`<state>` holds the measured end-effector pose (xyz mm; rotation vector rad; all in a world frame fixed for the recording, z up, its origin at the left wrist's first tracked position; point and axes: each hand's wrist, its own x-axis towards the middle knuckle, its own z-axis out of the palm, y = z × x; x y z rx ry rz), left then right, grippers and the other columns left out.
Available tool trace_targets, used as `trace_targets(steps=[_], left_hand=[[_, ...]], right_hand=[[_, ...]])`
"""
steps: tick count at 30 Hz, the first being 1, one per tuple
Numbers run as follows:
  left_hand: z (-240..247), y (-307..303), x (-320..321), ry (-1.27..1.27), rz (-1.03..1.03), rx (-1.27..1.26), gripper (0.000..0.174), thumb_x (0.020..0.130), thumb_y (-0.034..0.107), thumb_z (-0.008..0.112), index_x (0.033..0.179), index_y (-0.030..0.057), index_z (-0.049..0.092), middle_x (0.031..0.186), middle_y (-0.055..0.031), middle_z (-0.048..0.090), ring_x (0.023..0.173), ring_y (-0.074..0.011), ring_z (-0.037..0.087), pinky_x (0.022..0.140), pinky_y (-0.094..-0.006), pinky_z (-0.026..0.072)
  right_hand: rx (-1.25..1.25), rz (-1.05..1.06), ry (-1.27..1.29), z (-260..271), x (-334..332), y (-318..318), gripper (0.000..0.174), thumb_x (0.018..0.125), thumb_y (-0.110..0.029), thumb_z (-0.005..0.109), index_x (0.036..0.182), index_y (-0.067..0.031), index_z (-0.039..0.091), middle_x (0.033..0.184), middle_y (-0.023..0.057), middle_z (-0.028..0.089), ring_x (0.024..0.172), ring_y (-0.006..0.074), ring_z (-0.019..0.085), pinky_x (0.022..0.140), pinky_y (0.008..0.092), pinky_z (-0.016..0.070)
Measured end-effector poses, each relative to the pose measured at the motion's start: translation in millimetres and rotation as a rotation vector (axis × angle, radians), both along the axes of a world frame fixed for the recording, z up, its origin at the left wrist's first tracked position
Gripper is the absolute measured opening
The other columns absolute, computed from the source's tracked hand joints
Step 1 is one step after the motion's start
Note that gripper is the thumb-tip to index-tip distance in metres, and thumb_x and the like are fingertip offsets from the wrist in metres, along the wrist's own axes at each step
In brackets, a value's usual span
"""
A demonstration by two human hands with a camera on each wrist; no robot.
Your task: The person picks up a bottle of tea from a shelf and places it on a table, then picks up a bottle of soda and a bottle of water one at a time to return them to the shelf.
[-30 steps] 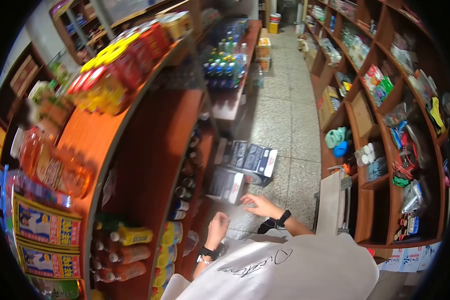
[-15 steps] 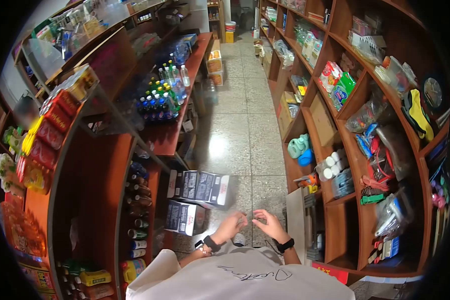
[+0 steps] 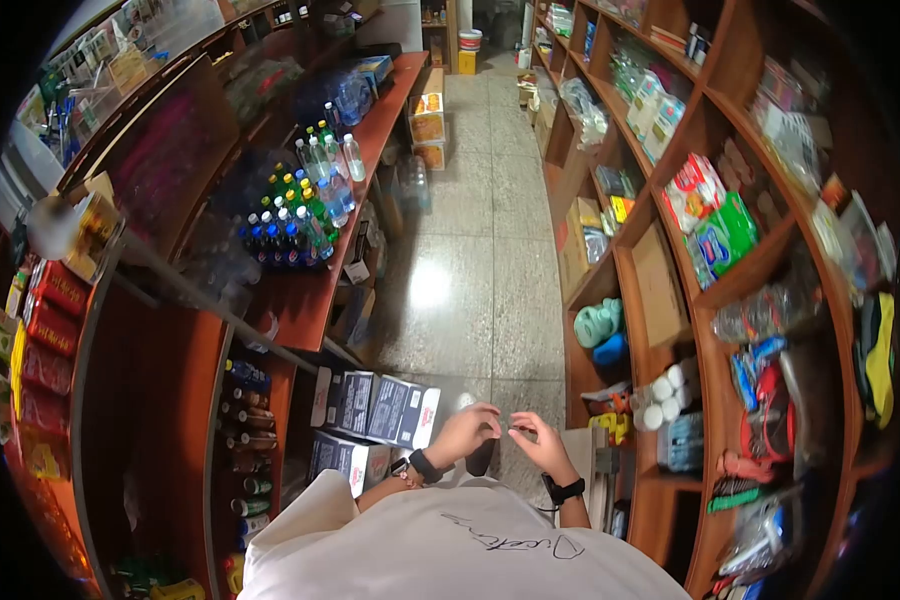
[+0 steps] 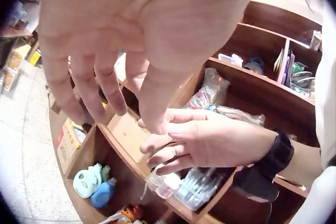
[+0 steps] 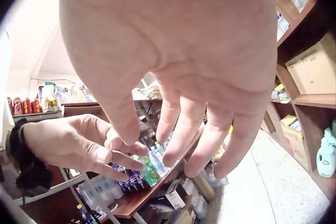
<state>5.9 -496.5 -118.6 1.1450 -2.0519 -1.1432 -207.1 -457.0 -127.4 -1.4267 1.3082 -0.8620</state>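
Observation:
My left hand (image 3: pixel 467 432) and right hand (image 3: pixel 542 442) are held out in front of my body, fingertips close to each other. Neither has anything in it. In the left wrist view, the left hand (image 4: pixel 131 40) shows its palm with loosely bent fingers, while the right hand (image 4: pixel 205 142) lies beyond its thumb. Relaxed, spread fingers hang from the right hand (image 5: pixel 173 50) in the right wrist view, with the left hand (image 5: pixel 79 142) beside it. Below and left of the hands, dark-and-white cartons (image 3: pixel 402 412) stand on the floor.
A tiled aisle (image 3: pixel 460 290) runs ahead. On the left, a red-brown counter (image 3: pixel 305 310) bears many drink bottles (image 3: pixel 295 225), with a shelf of bottles (image 3: pixel 250 440) nearer me. Wooden shelving (image 3: pixel 710 290) lines the right, holding detergent jugs (image 3: pixel 598 322), packets and tools.
My hands have come closer together since a second ago. The view has swung right and levelled, so the cartons and counter now appear farther left and lower.

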Motion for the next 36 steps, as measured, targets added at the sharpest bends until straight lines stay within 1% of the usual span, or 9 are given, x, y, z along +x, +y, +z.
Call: trace_targets(steps=[5,8,9,16,21,22,26,28,36], left_hand=[[29.8,-118.8,-3.6,0.13,0.126,-0.004,0.003,0.079,0.006,0.069,0.081,0.0073,0.069,0.11,-0.0144,0.067,0.104,-0.0351,0.062,0.087,-0.0396,0.0489],[35.1,-177.2,0.7,0.091,0.207,-0.071,0.006,0.078,0.004,0.068,0.083,0.0078,0.067,0.113,-0.0138,0.066,0.104,-0.0351,0.062,0.086,-0.0387,0.049],[38.1,-191.3,0.6,0.082,0.252,-0.072,0.007,0.078,0.004,0.067,0.083,0.0081,0.067,0.114,-0.0131,0.066,0.103,-0.0349,0.062,0.086,-0.0381,0.049],[35.8,-257.0,18.2,0.101,0.329,-0.055,0.01,0.085,0.0,0.056,0.086,0.007,0.063,0.106,-0.0116,0.065,0.103,-0.0345,0.061,0.085,-0.0374,0.0484],[31.6,-301.4,20.6,0.122,0.483,0.129,0.006,0.086,0.004,0.06,0.09,0.0061,0.063,0.109,-0.0127,0.065,0.105,-0.0342,0.061,0.088,-0.0377,0.0486],[29.5,-314.5,20.8,0.129,0.539,0.181,0.005,0.086,0.005,0.062,0.091,0.0059,0.063,0.11,-0.0131,0.065,0.105,-0.0339,0.062,0.089,-0.0378,0.0487],[15.5,-383.1,18.9,0.09,0.557,0.137,0.011,0.087,0.006,0.065,0.098,0.0028,0.064,0.11,-0.0124,0.065,0.101,-0.0293,0.065,0.086,-0.0367,0.0513],[13.9,-430.1,12.3,0.116,0.58,0.145,0.009,0.086,0.009,0.066,0.094,0.0052,0.063,0.111,-0.0131,0.066,0.105,-0.0339,0.063,0.09,-0.0381,0.0486],[44.3,-607.4,-8.1,0.037,0.498,0.041,0.006,0.085,0.01,0.067,0.089,0.007,0.068,0.123,-0.0121,0.064,0.11,-0.034,0.06,0.094,-0.0381,0.0465]], right_hand=[[-0.024,0.063,0.021,40.4,-6.0,-133.3,0.032,0.09,-0.011,0.068,0.118,0.0015,0.058,0.111,0.0112,0.067,0.105,0.0181,0.064,0.09,0.0303,0.0495],[-0.094,0.098,0.089,49.2,-10.6,-199.3,0.032,0.09,-0.01,0.067,0.119,0.002,0.058,0.108,0.0125,0.068,0.102,0.0192,0.066,0.088,0.0307,0.0507],[-0.088,0.093,0.163,50.1,-13.0,-214.2,0.032,0.09,-0.009,0.067,0.119,0.0021,0.057,0.108,0.013,0.068,0.101,0.0195,0.066,0.088,0.0309,0.0511],[-0.053,0.109,0.094,23.7,-14.2,-290.9,0.03,0.09,-0.011,0.067,0.117,0.0005,0.059,0.11,0.0122,0.068,0.1,0.0197,0.067,0.088,0.0311,0.0508],[0.0,0.222,0.078,7.5,-7.9,-360.7,0.03,0.091,-0.013,0.067,0.118,-0.0009,0.06,0.106,0.012,0.069,0.099,0.0205,0.067,0.087,0.0314,0.0505],[-0.023,0.221,0.08,5.7,-5.2,-379.7,0.03,0.09,-0.018,0.066,0.116,-0.0045,0.061,0.102,0.014,0.07,0.098,0.0259,0.068,0.084,0.0353,0.0518],[-0.02,0.284,0.106,2.4,-2.5,-469.2,0.031,0.09,-0.02,0.066,0.117,-0.0051,0.061,0.102,0.0141,0.07,0.096,0.0268,0.068,0.084,0.0353,0.052],[-0.013,0.335,0.129,4.6,-4.9,-522.4,0.033,0.09,-0.016,0.067,0.119,-0.0011,0.06,0.104,0.0149,0.07,0.099,0.0238,0.068,0.086,0.0342,0.0513],[-0.131,0.341,0.112,23.7,-23.4,-714.7,0.033,0.09,-0.017,0.066,0.118,-0.001,0.06,0.106,0.0135,0.069,0.1,0.025,0.068,0.086,0.0351,0.0513]])
